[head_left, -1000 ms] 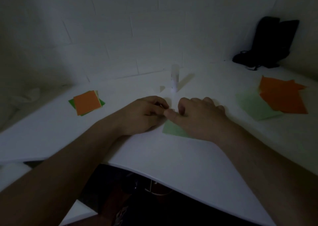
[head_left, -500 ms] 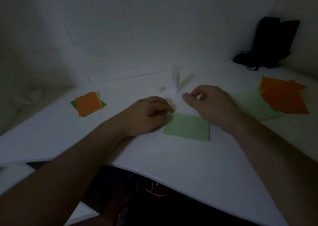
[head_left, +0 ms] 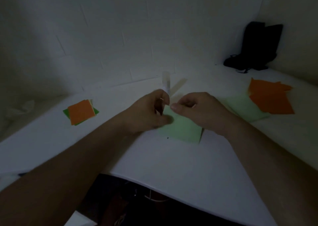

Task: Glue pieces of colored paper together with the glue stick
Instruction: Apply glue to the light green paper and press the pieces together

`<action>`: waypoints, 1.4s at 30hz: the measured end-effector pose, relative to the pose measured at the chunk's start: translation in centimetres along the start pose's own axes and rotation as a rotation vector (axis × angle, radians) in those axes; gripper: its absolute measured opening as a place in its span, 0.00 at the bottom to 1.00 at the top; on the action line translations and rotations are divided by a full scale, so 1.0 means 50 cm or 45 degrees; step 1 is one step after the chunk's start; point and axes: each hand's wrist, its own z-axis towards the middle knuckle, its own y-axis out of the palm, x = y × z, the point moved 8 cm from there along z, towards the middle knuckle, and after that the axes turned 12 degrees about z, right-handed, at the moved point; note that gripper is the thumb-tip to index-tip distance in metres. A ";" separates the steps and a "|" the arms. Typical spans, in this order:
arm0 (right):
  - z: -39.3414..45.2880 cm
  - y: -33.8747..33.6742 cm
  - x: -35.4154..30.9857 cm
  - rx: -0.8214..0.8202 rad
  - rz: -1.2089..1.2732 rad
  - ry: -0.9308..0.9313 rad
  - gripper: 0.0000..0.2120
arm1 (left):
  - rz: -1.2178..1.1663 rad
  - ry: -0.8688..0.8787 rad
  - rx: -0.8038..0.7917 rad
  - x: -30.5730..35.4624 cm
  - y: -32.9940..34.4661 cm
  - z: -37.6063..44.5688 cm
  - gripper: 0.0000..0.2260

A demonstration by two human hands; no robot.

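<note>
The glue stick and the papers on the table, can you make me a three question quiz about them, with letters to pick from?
1. Where is the glue stick?
A. Standing just beyond the hands
B. Lying on the orange pile
C. Inside the black bag

2. What colour is the sheet under the hands?
A. Orange
B. Light green
C. Blue

3. How does the glue stick stand?
A. Upright
B. On its side
C. Held in the air

Answers:
1 A: it rises behind the left hand and right hand.
2 B: the paper between them is pale green.
3 A: it stands upright on the white table, though partly hidden by the left hand.
</note>
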 end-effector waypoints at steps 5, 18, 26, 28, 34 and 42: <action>0.002 0.007 -0.005 -0.023 0.167 -0.010 0.06 | -0.723 -0.135 0.213 -0.031 0.002 0.014 0.13; 0.012 -0.009 0.014 -0.004 0.365 0.050 0.10 | -0.643 -0.123 0.534 -0.051 -0.020 0.001 0.06; 0.016 -0.029 0.029 0.138 0.860 0.153 0.09 | -0.687 -0.105 0.455 -0.050 -0.010 0.010 0.08; 0.021 -0.032 0.035 0.236 0.806 0.123 0.13 | -0.672 -0.073 0.403 -0.044 -0.004 0.011 0.06; 0.007 -0.053 -0.007 0.572 0.150 -0.240 0.20 | -0.642 -0.108 0.400 -0.049 -0.006 0.012 0.06; -0.007 -0.028 -0.041 0.579 0.079 -0.350 0.21 | -0.266 -0.200 0.604 -0.048 -0.018 0.013 0.17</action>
